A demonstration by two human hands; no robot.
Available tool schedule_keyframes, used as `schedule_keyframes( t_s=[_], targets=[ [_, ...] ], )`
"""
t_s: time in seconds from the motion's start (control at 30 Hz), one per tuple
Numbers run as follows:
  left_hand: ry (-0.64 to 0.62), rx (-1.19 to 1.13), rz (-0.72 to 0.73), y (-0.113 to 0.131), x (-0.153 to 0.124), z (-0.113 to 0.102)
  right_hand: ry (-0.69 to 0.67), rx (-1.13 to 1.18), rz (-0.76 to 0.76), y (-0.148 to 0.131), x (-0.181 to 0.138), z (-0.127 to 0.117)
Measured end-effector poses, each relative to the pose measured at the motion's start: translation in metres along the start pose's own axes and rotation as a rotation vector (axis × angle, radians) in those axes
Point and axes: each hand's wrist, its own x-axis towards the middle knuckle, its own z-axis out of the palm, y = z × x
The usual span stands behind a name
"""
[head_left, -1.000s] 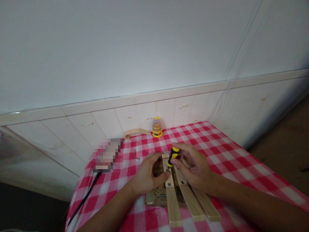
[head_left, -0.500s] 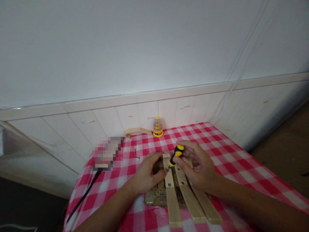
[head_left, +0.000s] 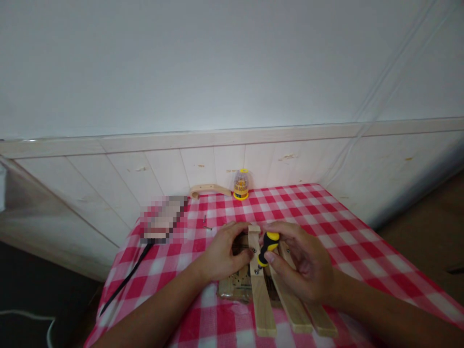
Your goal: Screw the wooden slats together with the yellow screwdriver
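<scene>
My right hand (head_left: 308, 263) grips a black and yellow screwdriver (head_left: 268, 247), tilted, its tip at the lower screw (head_left: 257, 271) in the leftmost wooden strip (head_left: 264, 304). An upper screw (head_left: 254, 250) sits in the same strip. My left hand (head_left: 226, 253) is closed around the far part of this strip, thumb beside the upper screw. Two more wooden strips (head_left: 295, 309), (head_left: 322, 319) lie to its right, partly hidden by my right hand. Beneath the strips lies a brown, printed flat package (head_left: 234, 290), mostly covered.
Against the wall stands a clear and yellow bit case (head_left: 241, 186), beside a curved wooden piece (head_left: 210, 188). Two loose screws (head_left: 206, 228) lie on the red checked tablecloth (head_left: 174, 270). A blurred-out object (head_left: 165, 220) with a black cord (head_left: 126, 278) is at the left.
The screwdriver tip has moved from the upper screw to the lower screw of the leftmost strip. My left hand keeps its hold. The camera view has shifted slightly.
</scene>
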Motion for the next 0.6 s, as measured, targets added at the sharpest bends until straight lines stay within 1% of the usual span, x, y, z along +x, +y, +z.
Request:
schedule_keyframes(
  t_s=[0.13, 0.3, 0.47, 0.6],
  targets=[
    [-0.012, 0.017, 0.002, 0.0038, 0.0003, -0.0015, -0.058, 0.050, -0.013, -0.0032, 0.0023, -0.0046],
    [-0.015, -0.006, 0.027, 0.0060, 0.0004, -0.0015, -0.094, 0.124, -0.004, -0.0055, 0.0050, -0.0055],
    [0.007, -0.013, 0.051, 0.0050, 0.0008, -0.0008, -0.115, 0.077, -0.029, -0.0022, 0.0024, -0.0060],
    [-0.006, 0.012, 0.037, 0.0059, 0.0013, -0.0009, -0.096, 0.033, -0.005, 0.0013, -0.0026, -0.0049]
  ],
)
